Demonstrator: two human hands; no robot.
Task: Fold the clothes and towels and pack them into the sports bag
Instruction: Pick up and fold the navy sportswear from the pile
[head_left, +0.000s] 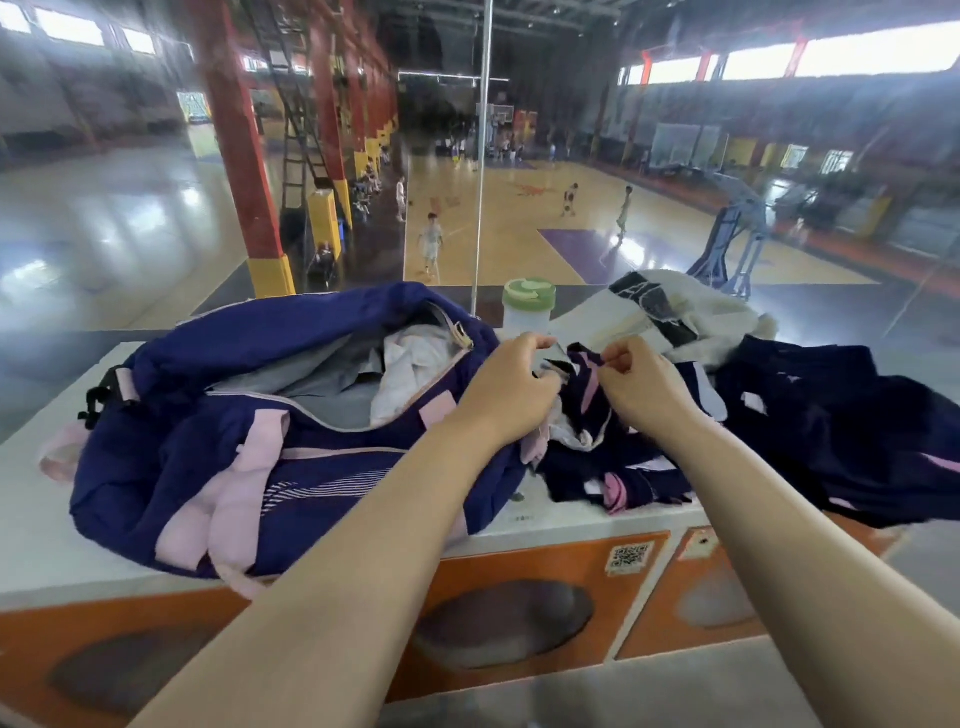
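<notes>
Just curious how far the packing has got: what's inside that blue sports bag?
The sports bag lies unzipped; a pale, whitish garment shows against its grey lining. Anything deeper is hidden by the bag's walls.

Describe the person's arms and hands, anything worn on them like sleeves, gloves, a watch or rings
Both forearms are bare right to the bottom of the frame, with no sleeve in view. The left hand and right hand wear no gloves. No watch, bracelet or ring shows on either wrist or on the visible fingers.
</notes>
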